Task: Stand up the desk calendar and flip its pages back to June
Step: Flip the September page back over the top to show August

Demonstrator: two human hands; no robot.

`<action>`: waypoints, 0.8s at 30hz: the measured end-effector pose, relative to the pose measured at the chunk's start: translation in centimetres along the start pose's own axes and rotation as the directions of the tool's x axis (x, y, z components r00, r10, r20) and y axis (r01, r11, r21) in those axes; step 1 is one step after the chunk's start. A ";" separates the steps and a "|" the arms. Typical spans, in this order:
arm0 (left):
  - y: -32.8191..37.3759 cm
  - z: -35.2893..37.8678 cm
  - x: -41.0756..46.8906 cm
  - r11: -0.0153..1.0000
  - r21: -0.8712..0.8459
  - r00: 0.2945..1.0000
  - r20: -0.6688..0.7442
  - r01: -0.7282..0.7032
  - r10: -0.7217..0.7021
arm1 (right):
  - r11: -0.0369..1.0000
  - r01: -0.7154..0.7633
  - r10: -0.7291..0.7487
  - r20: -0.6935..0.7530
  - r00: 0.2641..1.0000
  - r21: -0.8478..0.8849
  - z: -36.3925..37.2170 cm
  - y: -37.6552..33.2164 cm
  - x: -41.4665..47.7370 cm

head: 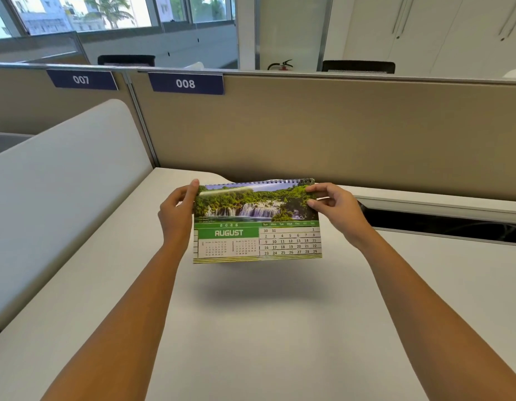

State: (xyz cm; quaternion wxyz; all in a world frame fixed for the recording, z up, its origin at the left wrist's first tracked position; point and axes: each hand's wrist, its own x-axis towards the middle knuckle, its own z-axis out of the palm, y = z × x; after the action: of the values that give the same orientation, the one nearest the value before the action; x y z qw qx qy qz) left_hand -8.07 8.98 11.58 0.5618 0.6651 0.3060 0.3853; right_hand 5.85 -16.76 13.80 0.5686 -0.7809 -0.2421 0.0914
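The spiral-bound desk calendar (256, 221) hangs in the air above the white desk (251, 328), its shadow on the surface below. The facing page shows a waterfall photo and the green word AUGUST, 2026. My left hand (175, 212) grips the calendar's upper left edge, thumb on the front. On the upper right corner my right hand (335, 206) pinches it near the spiral binding. The calendar's back and its stand are hidden.
A beige partition (338, 134) with labels 007 and 008 runs behind the desk. A white curved side panel (63, 183) stands at the left. A dark open cable trough (442, 224) lies at the right rear of the desk.
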 end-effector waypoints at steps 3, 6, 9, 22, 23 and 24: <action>-0.3 0.0 0.1 1.000 0.004 0.999 0.021 -0.028 0.028 | 0.997 0.024 -0.027 -0.043 0.999 -0.067 0.6 0.2 0.0; -0.5 -0.1 0.2 0.998 0.021 0.998 0.037 -0.057 0.057 | 0.996 0.019 -0.026 -0.074 0.997 -0.085 1.1 0.7 0.2; -0.7 -0.1 0.2 0.998 0.020 0.997 0.037 -0.065 0.064 | 0.995 -0.018 0.007 -0.108 0.994 -0.098 1.4 1.0 0.7; -1.2 0.0 -0.1 0.993 0.035 0.994 0.013 -0.111 0.111 | 0.915 -0.057 -0.023 -0.193 0.981 -0.399 0.3 0.6 2.2; -1.2 0.0 -0.2 0.993 0.039 0.994 0.004 -0.108 0.108 | 0.919 -0.092 0.017 -0.194 0.981 -0.384 0.1 0.3 2.4; -1.1 0.1 -0.4 0.994 0.044 0.995 -0.013 -0.103 0.104 | 0.922 -0.130 0.064 -0.190 0.980 -0.365 0.0 -0.1 2.7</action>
State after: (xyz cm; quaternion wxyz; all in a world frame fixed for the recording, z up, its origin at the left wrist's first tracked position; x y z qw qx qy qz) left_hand -8.09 8.81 10.44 0.5243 0.6890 0.2837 0.4123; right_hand 8.17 -15.41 14.25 0.4225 -0.8911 -0.1654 0.0030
